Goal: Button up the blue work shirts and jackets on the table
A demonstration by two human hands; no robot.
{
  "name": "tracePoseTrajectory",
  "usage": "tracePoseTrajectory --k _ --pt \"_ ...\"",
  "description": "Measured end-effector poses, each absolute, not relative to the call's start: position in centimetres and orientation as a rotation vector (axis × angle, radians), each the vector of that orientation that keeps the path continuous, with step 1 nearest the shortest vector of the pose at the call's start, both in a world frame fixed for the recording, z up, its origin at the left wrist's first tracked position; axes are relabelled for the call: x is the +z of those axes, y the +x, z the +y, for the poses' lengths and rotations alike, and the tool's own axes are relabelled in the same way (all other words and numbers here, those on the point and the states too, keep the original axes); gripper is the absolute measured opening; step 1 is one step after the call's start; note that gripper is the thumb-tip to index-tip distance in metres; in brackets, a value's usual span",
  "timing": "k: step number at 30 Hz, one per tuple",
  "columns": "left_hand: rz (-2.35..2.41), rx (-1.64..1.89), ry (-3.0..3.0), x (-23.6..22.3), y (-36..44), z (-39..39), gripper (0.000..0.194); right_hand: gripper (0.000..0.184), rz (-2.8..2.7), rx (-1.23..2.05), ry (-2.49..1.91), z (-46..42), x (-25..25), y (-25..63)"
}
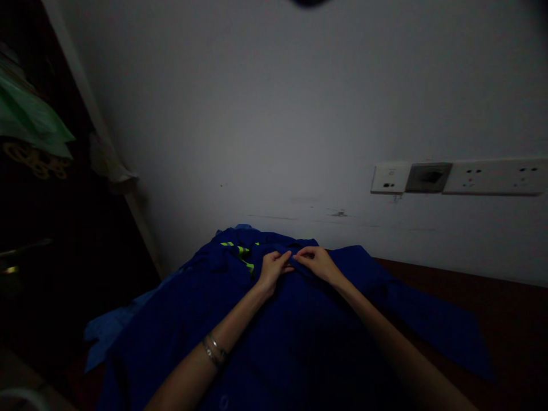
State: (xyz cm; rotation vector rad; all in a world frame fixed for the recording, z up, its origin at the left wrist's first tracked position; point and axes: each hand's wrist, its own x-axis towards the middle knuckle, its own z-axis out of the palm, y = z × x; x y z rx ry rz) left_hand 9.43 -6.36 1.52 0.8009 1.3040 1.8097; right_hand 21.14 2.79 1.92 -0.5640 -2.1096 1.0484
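A dark blue garment (274, 337) with bright yellow-green marks lies spread over a dark surface, a sleeve-like part reaching out to the right. Near its far edge, my left hand (273, 269) is closed, pinching a fold of the cloth between thumb and fingers. Just to the right, my right hand (317, 262) pinches the same fold with its fingertips close to my left thumb. Whether a small part such as a button sits between the fingertips is too dark to tell. Bracelets (214, 349) circle my left wrist.
Light blue cloth (113, 325) shows under the garment at the left. A pale wall (274, 125) rises right behind, with sockets and switches (458, 177) at the right. A dark door (64, 228) stands at the left, near hanging green bags (34, 108). The reddish-brown surface (505, 297) extends right.
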Motion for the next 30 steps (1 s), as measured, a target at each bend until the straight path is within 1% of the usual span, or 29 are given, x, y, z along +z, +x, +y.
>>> tracePoseTrajectory --k 7,11,21,30 --pt "1.407 1.655 0.892 1.6 8.9 -6.3 0.030 0.024 -2.041 1.061 -0.624 3.3 1.6 21.0" --pt "1.422 1.698 0.864 1.2 8.9 -6.2 0.030 0.024 -2.037 1.093 -0.596 3.6 1.0 20.8" --pt "1.274 1.777 0.834 1.1 9.0 -6.0 0.025 0.022 -2.012 1.254 -0.637 4.2 1.2 21.0" --pt "1.201 1.771 0.951 0.3 8.3 -5.8 0.024 0.022 -2.039 1.246 -0.676 3.7 2.0 21.5"
